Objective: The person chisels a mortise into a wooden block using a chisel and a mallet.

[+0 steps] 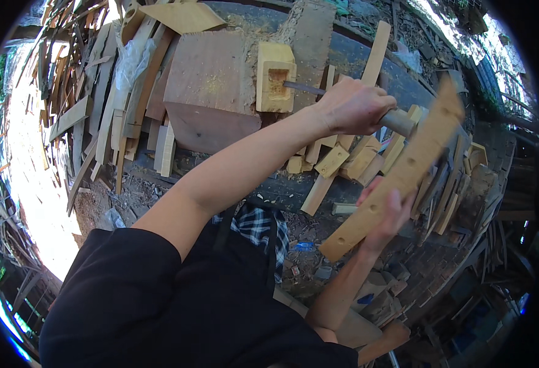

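My left hand (358, 105) grips a long chisel (303, 87) with a thick cylindrical handle (399, 122); its blade reaches into the carved recess of a pale wooden block (269, 104). This block rests on a large reddish-brown timber block (202, 116). My right hand (392, 208) holds a long tan plank (416, 147) with round dimples along it, slanted at the right; its upper end is blurred and lies beside the chisel handle. Whether the plank touches the handle I cannot tell.
Stacks of loose slats (98, 122) lie at the left with a crumpled clear plastic bag (131, 67). Several small wood offcuts (331, 162) lie on the dark bench (257, 190) below and right of the block. Debris and scrap wood cover the ground around.
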`<state>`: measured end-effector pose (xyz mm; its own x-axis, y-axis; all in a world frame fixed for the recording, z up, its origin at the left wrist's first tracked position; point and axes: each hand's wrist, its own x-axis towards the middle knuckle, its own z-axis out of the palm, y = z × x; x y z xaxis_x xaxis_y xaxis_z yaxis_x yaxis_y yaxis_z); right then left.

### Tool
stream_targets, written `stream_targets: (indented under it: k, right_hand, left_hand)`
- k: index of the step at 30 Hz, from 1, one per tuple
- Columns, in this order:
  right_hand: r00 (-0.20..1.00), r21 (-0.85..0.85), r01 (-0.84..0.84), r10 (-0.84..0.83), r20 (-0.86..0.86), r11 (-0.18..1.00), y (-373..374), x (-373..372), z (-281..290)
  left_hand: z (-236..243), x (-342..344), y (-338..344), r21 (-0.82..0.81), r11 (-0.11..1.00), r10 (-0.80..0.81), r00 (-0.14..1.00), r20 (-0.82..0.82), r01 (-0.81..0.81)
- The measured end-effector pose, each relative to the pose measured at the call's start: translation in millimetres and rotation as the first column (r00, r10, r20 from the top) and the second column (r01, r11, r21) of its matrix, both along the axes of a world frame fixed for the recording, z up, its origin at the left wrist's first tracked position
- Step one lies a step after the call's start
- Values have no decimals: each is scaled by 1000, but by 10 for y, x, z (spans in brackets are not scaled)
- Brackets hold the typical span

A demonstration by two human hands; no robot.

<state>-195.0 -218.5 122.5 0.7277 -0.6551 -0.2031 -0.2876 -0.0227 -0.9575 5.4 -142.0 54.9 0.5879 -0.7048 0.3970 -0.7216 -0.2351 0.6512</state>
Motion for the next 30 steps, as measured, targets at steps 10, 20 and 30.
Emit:
stream_targets:
  k: [10, 20, 30]
  right_hand:
    - [998, 149, 29, -36, 46, 988, -175, -8, -353]
    - [973, 233, 228, -232, -12, 945, 53, -464, -548]
    - [964, 121, 265, -265, -16, 956, 232, -619, -710]
  left_hand:
    - [-150, 33, -230, 169, 986, 1, 999, -47, 7]
    - [378, 897, 249, -144, 907, 354, 902, -249, -396]
    - [492, 629, 580, -295, 870, 297, 897, -328, -396]
